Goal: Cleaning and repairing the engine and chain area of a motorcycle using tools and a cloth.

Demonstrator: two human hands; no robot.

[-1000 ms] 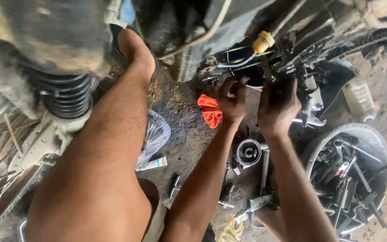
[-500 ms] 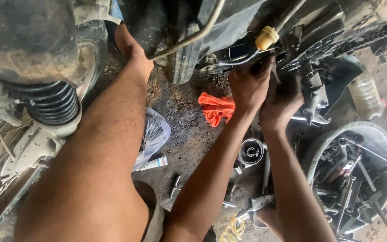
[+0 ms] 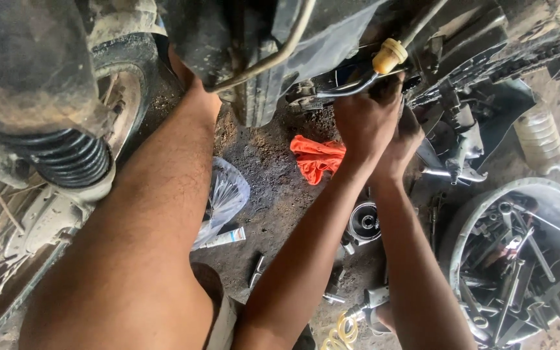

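The metal rod with the yellow cap slants up and right just above both hands; the left hand grips its bend, the right hand is clenched directly beneath.

A white tube lies beside a clear plastic bag.

Right hand sits mostly behind the left hand, so its fingers and whatever they grip can't be made out. Left fingertips vanish among the dark engine parts under the yellow cap; can't tell if they close on anything. Top edge cuts off the tyre and frame; left edge clips the coil spring. Basin of tools runs off the bottom-right corner, contents too jumbled to sort. Plastic bottle blurred.
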